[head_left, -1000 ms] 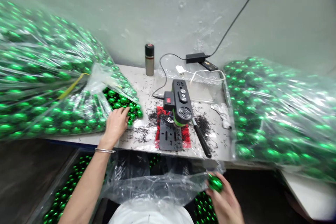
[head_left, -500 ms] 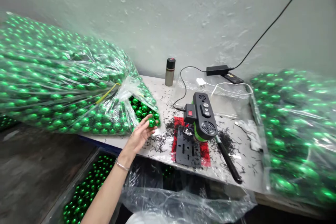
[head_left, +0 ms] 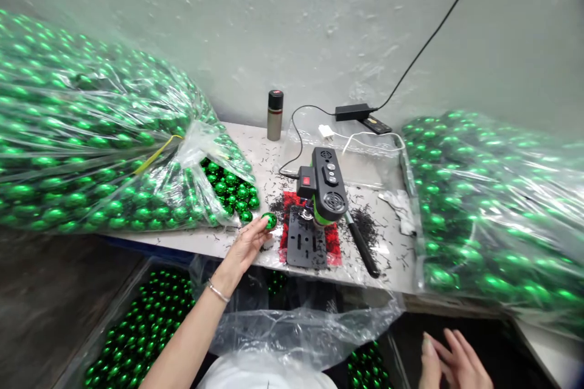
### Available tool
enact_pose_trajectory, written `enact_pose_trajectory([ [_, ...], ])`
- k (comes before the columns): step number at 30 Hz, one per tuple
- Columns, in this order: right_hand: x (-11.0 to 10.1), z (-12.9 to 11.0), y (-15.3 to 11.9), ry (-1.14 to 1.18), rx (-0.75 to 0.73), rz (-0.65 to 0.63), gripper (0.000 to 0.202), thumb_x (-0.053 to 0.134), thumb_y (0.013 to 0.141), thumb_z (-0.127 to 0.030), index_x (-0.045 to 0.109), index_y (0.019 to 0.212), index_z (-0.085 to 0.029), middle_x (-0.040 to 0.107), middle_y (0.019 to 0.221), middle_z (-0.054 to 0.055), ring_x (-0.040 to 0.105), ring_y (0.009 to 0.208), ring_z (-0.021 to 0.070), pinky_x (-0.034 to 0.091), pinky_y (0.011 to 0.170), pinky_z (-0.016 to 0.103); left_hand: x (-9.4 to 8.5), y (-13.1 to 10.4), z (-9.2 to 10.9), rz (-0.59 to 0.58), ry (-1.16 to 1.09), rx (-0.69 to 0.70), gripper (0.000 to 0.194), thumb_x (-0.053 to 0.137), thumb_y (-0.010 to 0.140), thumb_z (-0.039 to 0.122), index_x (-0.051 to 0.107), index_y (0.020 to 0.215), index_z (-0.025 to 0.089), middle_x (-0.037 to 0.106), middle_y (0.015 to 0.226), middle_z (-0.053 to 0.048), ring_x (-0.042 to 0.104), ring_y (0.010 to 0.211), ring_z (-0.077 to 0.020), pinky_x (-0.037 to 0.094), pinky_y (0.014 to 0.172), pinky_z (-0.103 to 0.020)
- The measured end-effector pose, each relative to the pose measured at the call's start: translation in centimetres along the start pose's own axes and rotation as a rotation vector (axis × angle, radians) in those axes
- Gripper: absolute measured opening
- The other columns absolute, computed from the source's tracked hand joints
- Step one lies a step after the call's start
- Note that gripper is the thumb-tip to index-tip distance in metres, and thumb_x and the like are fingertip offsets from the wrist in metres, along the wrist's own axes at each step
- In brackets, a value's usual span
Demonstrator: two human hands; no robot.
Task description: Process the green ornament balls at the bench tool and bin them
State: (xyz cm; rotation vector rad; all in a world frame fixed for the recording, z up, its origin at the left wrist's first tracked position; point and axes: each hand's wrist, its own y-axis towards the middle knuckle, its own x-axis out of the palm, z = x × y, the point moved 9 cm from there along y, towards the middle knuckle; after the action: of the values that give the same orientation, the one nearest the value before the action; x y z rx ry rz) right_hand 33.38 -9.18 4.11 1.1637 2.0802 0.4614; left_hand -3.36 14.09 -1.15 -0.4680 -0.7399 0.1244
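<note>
My left hand (head_left: 249,243), with a bracelet at the wrist, holds a shiny green ball (head_left: 271,220) in its fingertips over the table's front part. The ball is just left of a black machine (head_left: 329,185) with a slotted black base plate (head_left: 306,243) on a red mat (head_left: 334,249). Behind my left hand, green balls (head_left: 232,188) show in the open mouth of a big clear bag (head_left: 114,152). At the lower right, below the table edge, my right hand (head_left: 454,361) has its fingers apart and nothing in them.
Black shreds (head_left: 365,228) lie around the machine and its black handle (head_left: 364,250). Behind stand a bottle (head_left: 274,117) and a clear tray (head_left: 365,170) by a power adapter (head_left: 353,112). Another ball bag (head_left: 493,206) is at right; a bin of balls (head_left: 146,322) is below left.
My left hand has moved the ball away from the bag's mouth toward the machine. My right hand has come into view at the lower right. The view has shifted to the right.
</note>
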Motion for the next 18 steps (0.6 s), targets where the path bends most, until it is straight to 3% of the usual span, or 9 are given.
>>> enact_pose_trajectory([
  [4,1.9,-6.0,2.0,0.102,-0.061,0.046,0.044,0.069,0.085,-0.021,0.061,0.129,-0.018,0.057,0.135,0.019,0.072,0.082,0.018,0.063,0.069,0.034,1.7,-0.5,-1.5,-0.023,-0.057,-0.076,0.006,0.067,0.083,0.009,0.072,0.086,0.009,0.077,0.085,-0.01,0.072,0.074,-0.0153,0.06,0.068,-0.022],
  [11,6.6,-10.7,2.1,0.277,-0.15,-0.065,0.046,0.064,0.088,-0.013,0.059,0.132,-0.024,0.056,0.135,0.015,0.072,0.086,0.0166,0.063,0.077,0.035,2.7,-1.0,-3.4,0.038,-0.065,-0.133,0.009,0.067,0.079,0.002,0.069,0.076,0.011,0.072,0.071,-0.004,0.069,0.064,-0.0113,0.058,0.062,-0.019],
  [14,7.3,-12.2,2.3,0.298,-0.205,-0.104,0.045,0.062,0.089,-0.012,0.058,0.132,-0.026,0.057,0.133,0.014,0.072,0.084,0.0151,0.064,0.072,0.031,2.8,-0.5,-3.7,-0.028,0.086,-0.068,0.01,0.077,0.073,0.01,0.071,0.08,0.013,0.073,0.075,-0.003,0.069,0.067,-0.0122,0.057,0.066,-0.021],
  [18,7.4,-13.1,2.7,0.299,-0.227,-0.116,0.044,0.059,0.09,-0.012,0.058,0.132,-0.025,0.057,0.133,0.015,0.071,0.084,0.0155,0.064,0.07,0.031,3.2,0.3,-3.7,-0.135,0.504,0.132,0.032,0.08,0.073,0.029,0.073,0.102,0.016,0.075,0.087,-0.004,0.068,0.076,-0.0151,0.054,0.069,-0.024],
])
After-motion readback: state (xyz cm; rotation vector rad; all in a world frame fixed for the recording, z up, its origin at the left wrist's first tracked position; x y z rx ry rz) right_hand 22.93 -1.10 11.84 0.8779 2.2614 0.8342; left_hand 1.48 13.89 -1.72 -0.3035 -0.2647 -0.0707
